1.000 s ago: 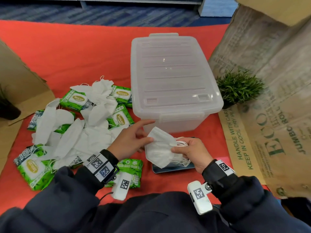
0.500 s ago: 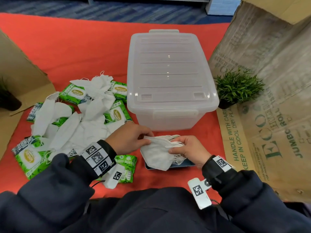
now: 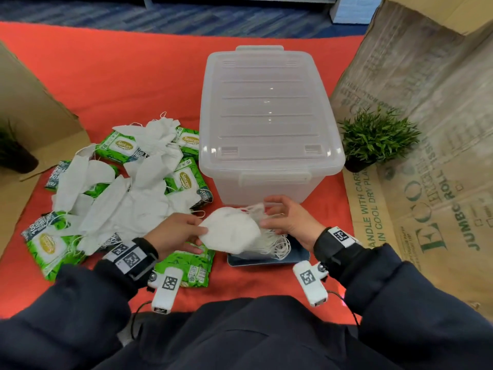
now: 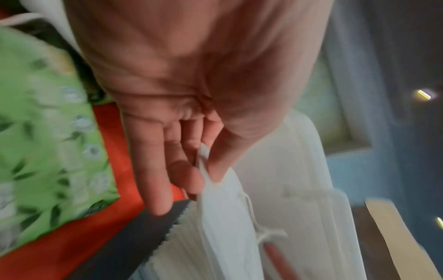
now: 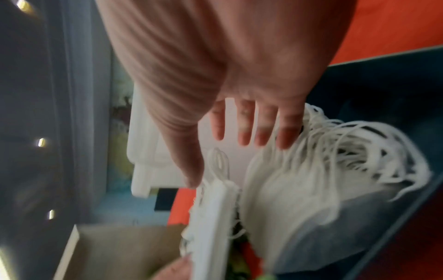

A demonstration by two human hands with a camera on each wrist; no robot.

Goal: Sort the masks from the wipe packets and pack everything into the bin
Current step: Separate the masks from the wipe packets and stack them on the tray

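Note:
My left hand [image 3: 202,233] [image 4: 203,178] pinches the edge of a white mask [image 3: 229,231] [image 4: 223,217] between thumb and fingers, over a stack of masks [image 3: 272,244] [image 5: 299,189]. That stack lies on a dark blue tray [image 3: 296,256] in front of the clear bin [image 3: 269,121], whose lid is on. My right hand [image 3: 266,214] [image 5: 223,161] hovers over the stack's ear loops with straight, spread fingers and holds nothing. Loose masks [image 3: 128,206] and green wipe packets [image 3: 48,244] lie mixed on the red cloth to the left. One packet [image 3: 184,265] sits under my left wrist.
A small potted plant [image 3: 373,140] stands right of the bin. Printed cardboard [image 3: 426,156] walls off the right side, and plain cardboard [image 3: 26,116] the left. Red cloth [image 3: 120,76] stretches behind the pile.
My right hand has let go of the mask stack and opened above it. My left hand has brought its mask over onto the stack.

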